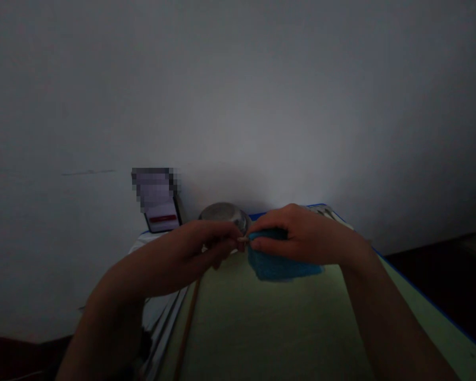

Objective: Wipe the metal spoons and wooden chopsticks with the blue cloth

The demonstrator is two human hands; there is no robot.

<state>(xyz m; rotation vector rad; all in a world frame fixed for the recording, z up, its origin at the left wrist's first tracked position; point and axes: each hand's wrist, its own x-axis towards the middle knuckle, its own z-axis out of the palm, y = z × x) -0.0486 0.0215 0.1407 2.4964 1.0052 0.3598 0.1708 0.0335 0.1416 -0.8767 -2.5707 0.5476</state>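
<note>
Above the middle of the table, my left hand [210,243] has its thumb and fingers pinched on a small, pale, thin piece [243,239] whose kind I cannot make out. Meeting it from the right, my right hand [297,233] is closed on a crumpled blue sheet [280,269], cloth or thin plastic. Its fingertips come up against the pale piece, and the blue sheet hangs below the palm. Part of the sheet is hidden under the fingers. Just behind my hands sits a round metal bowl or lid [224,212], partly covered by them.
A propped-up screen [162,206], partly pixelated, leans at the wall on the left. White papers [158,317] and a thin brown stick [187,328] lie along the left of the green tabletop [269,333]. Slim objects [325,212] lie at the back right corner. A wall rises behind.
</note>
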